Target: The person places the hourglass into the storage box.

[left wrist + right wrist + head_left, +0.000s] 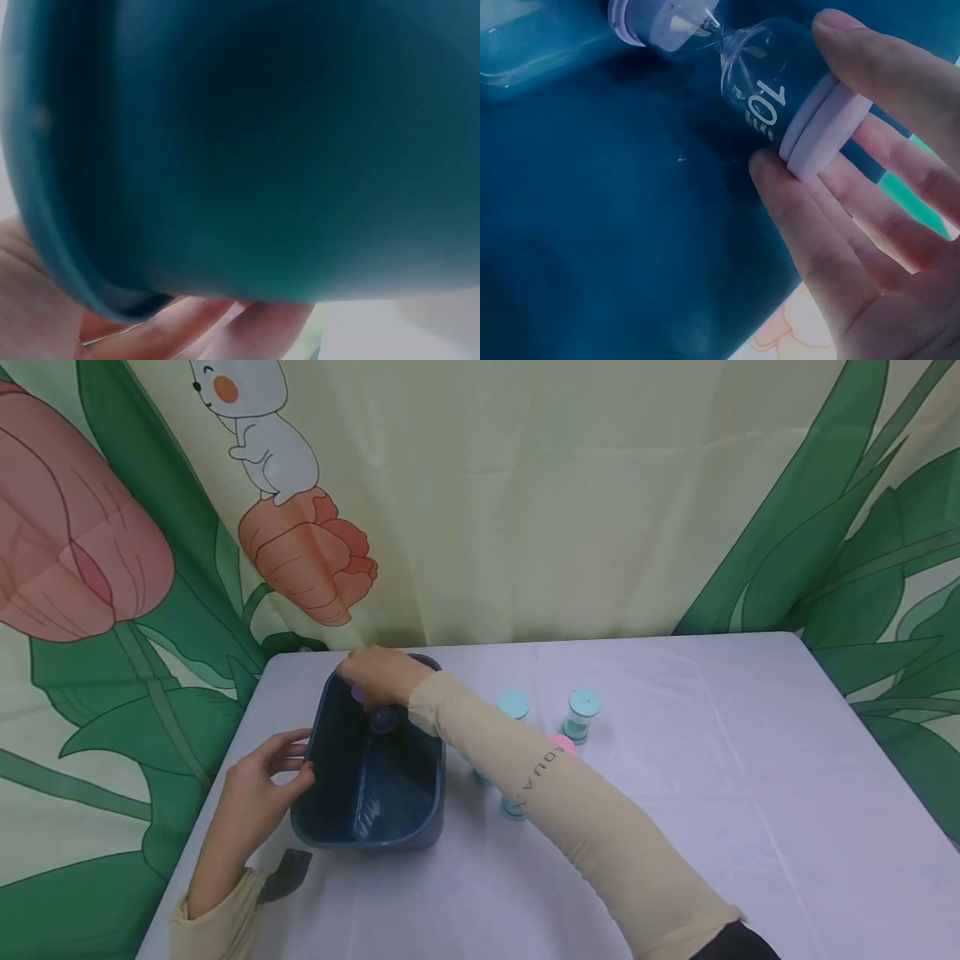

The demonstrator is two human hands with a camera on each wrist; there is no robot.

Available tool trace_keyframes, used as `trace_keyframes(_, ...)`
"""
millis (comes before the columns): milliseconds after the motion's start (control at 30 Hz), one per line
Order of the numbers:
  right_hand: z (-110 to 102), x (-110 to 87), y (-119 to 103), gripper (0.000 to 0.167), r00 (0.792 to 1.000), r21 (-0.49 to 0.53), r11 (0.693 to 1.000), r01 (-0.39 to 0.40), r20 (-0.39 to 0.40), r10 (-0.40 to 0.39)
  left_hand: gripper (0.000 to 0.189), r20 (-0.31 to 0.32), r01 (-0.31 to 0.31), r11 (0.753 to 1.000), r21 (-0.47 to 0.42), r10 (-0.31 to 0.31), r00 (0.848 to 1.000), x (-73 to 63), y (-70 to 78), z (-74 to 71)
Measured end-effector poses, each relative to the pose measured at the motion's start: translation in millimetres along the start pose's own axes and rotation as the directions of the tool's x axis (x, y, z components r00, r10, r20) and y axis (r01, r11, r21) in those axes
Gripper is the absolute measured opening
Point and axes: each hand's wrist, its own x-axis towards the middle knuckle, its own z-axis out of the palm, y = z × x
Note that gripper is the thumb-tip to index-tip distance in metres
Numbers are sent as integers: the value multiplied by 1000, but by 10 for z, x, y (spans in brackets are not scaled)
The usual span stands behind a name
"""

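A dark blue plastic bin (431, 831) stands at the left of the table, its open top facing up. My right hand (386, 675) reaches over the bin's far end. In the right wrist view, thumb and fingers pinch one lilac cap of a clear sand timer (769, 90) marked 10. The timer lies sideways inside the bin, its other lilac cap pointing away from the palm. My left hand (266, 785) grips the bin's left rim, thumb near the edge and fingers along the outer wall. Close up, the bin's wall (300, 172) fills most of the left wrist view.
Several sand timers stand right of the bin, partly hidden by my right sleeve: one with teal caps (584, 714), another teal top (513, 704), and a pink top (562, 742). A printed cloth (562, 527) hangs behind the white-covered table (712, 793).
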Motion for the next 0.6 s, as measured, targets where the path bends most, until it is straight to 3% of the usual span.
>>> trace_keyframes(233, 51, 33, -11, 31, 1000, -28, 1000, 3, 19, -3, 49, -1, 11, 1000, 4, -11, 1000, 2, 13, 2)
trace_keyframes(600, 107, 27, -25, 34, 999, 39, 999, -3, 38, 1, 49, -2, 13, 1000, -4, -13, 1000, 10, -5, 8)
